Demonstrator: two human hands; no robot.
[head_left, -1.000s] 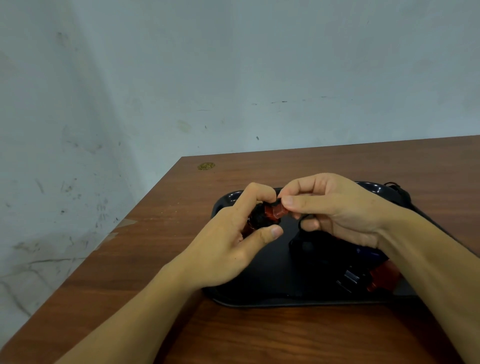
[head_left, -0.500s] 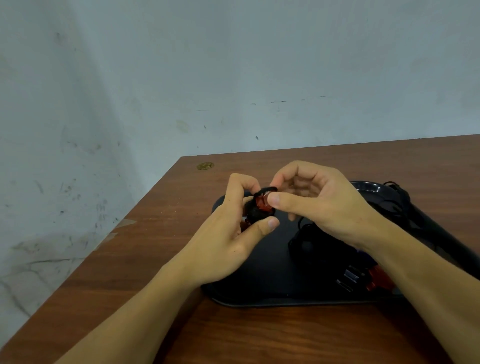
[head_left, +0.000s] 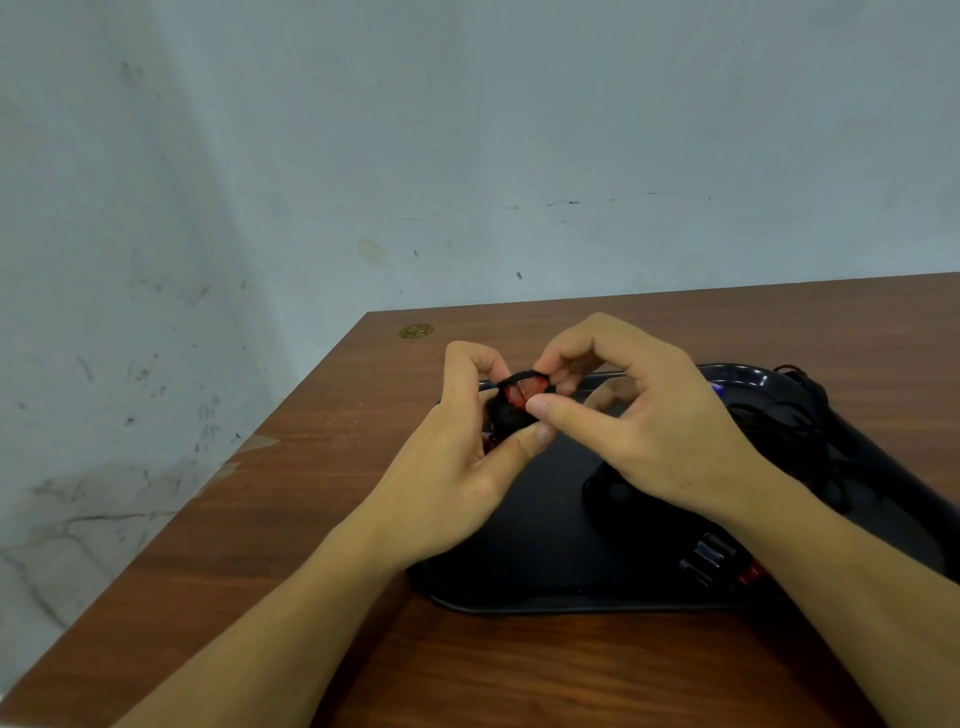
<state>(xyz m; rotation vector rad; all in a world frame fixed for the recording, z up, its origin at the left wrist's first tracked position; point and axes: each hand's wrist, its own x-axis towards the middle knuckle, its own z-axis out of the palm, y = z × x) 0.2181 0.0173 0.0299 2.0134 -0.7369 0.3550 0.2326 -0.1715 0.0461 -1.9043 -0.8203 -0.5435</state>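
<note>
A small black and red part (head_left: 517, 402) is held above the left end of a black tray (head_left: 550, 519). My left hand (head_left: 462, 478) grips it from the left with curled fingers and thumb. My right hand (head_left: 634, 415) pinches its red top between thumb and fingertips from the right. Most of the part is hidden by my fingers.
The tray lies on a brown wooden table (head_left: 260, 545) set into a corner of grey walls. On the tray's right side lie dark pieces (head_left: 711, 558), a red bit (head_left: 750, 571) and black cables (head_left: 789, 415). A small brass disc (head_left: 415, 331) sits near the table's far left corner.
Both hands have risen slightly with the part. My right hand has shifted its hold, so that the thumb lies along the front and the fingertips curl over the red top.
</note>
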